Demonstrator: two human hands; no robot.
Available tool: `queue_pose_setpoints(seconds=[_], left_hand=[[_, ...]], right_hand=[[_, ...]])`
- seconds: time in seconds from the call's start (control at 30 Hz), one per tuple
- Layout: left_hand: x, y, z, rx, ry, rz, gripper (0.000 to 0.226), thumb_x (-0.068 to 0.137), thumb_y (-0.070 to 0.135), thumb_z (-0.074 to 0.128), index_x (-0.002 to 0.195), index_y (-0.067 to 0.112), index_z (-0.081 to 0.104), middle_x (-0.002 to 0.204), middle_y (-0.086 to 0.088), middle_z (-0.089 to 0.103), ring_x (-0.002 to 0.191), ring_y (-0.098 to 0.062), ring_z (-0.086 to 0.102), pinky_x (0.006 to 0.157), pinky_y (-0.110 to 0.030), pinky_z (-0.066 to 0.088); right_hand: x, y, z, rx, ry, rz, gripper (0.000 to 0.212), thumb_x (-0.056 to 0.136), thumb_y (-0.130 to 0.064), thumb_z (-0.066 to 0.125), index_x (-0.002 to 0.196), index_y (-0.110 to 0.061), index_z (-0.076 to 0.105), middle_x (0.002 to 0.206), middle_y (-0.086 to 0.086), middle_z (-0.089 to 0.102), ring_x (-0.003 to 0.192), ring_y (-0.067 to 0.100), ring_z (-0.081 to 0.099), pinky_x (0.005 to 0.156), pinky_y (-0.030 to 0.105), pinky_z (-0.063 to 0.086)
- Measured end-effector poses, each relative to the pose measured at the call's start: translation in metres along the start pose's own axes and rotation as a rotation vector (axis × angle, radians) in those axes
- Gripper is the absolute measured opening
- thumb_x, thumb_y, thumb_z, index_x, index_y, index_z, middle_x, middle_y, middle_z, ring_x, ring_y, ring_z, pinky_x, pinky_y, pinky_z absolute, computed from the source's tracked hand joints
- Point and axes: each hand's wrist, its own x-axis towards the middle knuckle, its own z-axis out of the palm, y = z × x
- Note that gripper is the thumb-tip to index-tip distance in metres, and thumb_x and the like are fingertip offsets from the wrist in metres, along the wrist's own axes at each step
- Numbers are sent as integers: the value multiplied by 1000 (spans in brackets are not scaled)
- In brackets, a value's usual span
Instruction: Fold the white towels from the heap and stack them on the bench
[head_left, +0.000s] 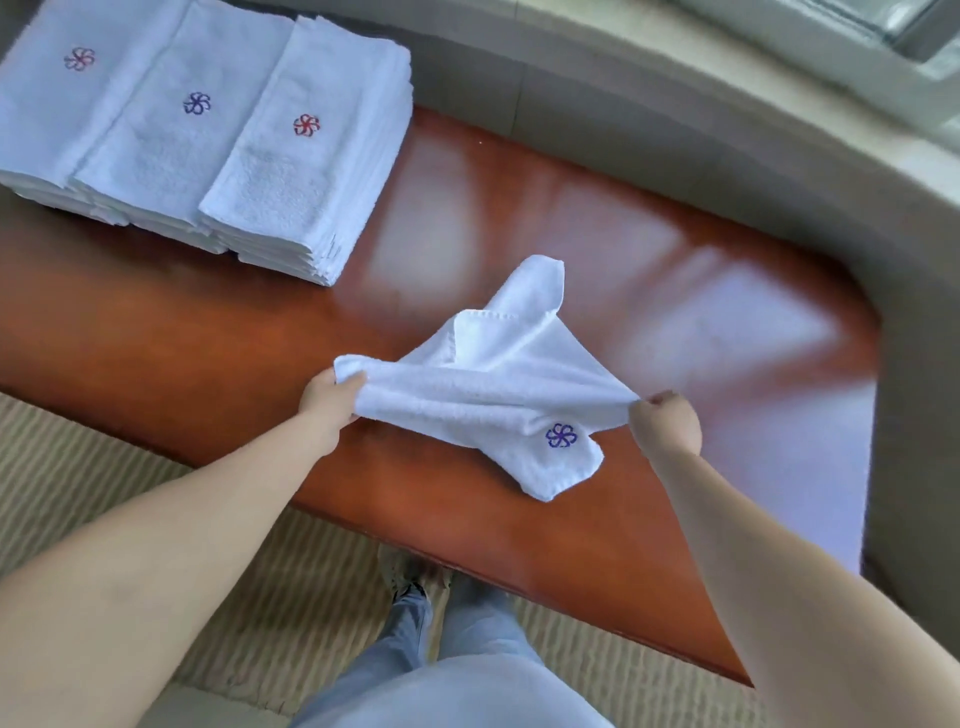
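A white towel (488, 384) with a blue flower emblem is stretched between my hands just above the glossy reddish-brown bench (597, 249). My left hand (330, 397) pinches its left corner and my right hand (667, 423) pinches its right corner. The towel is crumpled, with one corner pointing away from me and another hanging toward me. At the far left of the bench stand three stacks of folded white towels (306, 156), each topped with a flower emblem, red or blue.
A grey padded ledge (727, 130) curves along the bench's far and right sides. Below the bench's near edge is beige ribbed carpet (78, 467). My legs in light jeans (467, 665) stand close to the bench.
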Motion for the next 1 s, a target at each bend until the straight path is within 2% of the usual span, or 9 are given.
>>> queue_pose_setpoints(seconds=[0.07, 0.17, 0.27, 0.33, 0.53, 0.67, 0.77, 0.87, 1.0], left_hand=[[-4, 2, 18, 23, -37, 32, 15, 95, 29, 59, 107, 29, 69, 108, -6, 73, 96, -24, 70, 97, -45, 58], [-5, -2, 37, 37, -54, 37, 25, 97, 29, 59, 119, 25, 70, 114, -8, 73, 105, -28, 70, 101, -46, 55], [-1, -7, 43, 58, -22, 11, 35, 97, 31, 59, 129, 20, 65, 115, -5, 71, 108, -27, 68, 104, -46, 53], [1, -11, 41, 68, -5, -1, 35, 96, 31, 60, 128, 19, 65, 116, -4, 71, 110, -26, 67, 104, -45, 53], [7, -25, 30, 77, 52, -43, 19, 93, 37, 65, 102, 20, 66, 114, -5, 69, 107, -24, 65, 108, -45, 49], [3, -37, 25, 122, 21, -33, 16, 95, 36, 66, 92, 20, 66, 112, -2, 70, 115, -24, 65, 107, -41, 48], [0, -46, 23, 145, 9, -43, 33, 95, 36, 67, 108, 6, 68, 121, -9, 70, 118, -26, 64, 106, -43, 46], [-5, -48, 24, 166, 14, -49, 27, 96, 34, 66, 109, 11, 68, 122, -7, 70, 115, -24, 64, 107, -44, 46], [-7, -47, 28, 172, 20, -29, 23, 97, 30, 64, 108, 11, 69, 118, -2, 70, 113, -20, 65, 107, -42, 48]], right_hand=[[0, 21, 1, -25, -95, 70, 6, 65, -11, 49, 60, -12, 47, 51, 0, 43, 48, 23, 38, 51, 24, 34], [11, 38, 9, -108, -284, 76, 20, 75, -14, 60, 62, -15, 45, 52, -2, 41, 47, 21, 36, 49, 23, 28], [25, 39, 16, -84, -417, 91, 21, 81, -20, 71, 75, -15, 52, 71, 0, 52, 60, 18, 46, 54, 26, 33], [35, 35, 22, 11, -411, 74, 27, 84, -33, 73, 84, -16, 52, 80, -1, 52, 67, 16, 46, 57, 29, 34], [67, 2, 34, 171, -309, 187, 60, 86, -68, 55, 78, -8, 58, 71, 2, 53, 60, 23, 53, 53, 27, 39], [84, -9, 38, 44, -374, 266, 28, 88, -34, 61, 88, -6, 60, 74, 6, 56, 62, 25, 54, 55, 29, 43], [85, -18, 33, -157, -539, 257, 18, 85, -13, 51, 68, -10, 49, 59, 4, 43, 48, 20, 36, 50, 26, 29], [79, -18, 31, -218, -735, 333, 17, 85, -18, 52, 69, -17, 56, 58, -1, 45, 47, 15, 34, 59, 26, 31], [75, -14, 37, -195, -782, 261, 6, 92, -20, 65, 95, -15, 68, 82, 3, 61, 67, 14, 54, 73, 27, 46]])
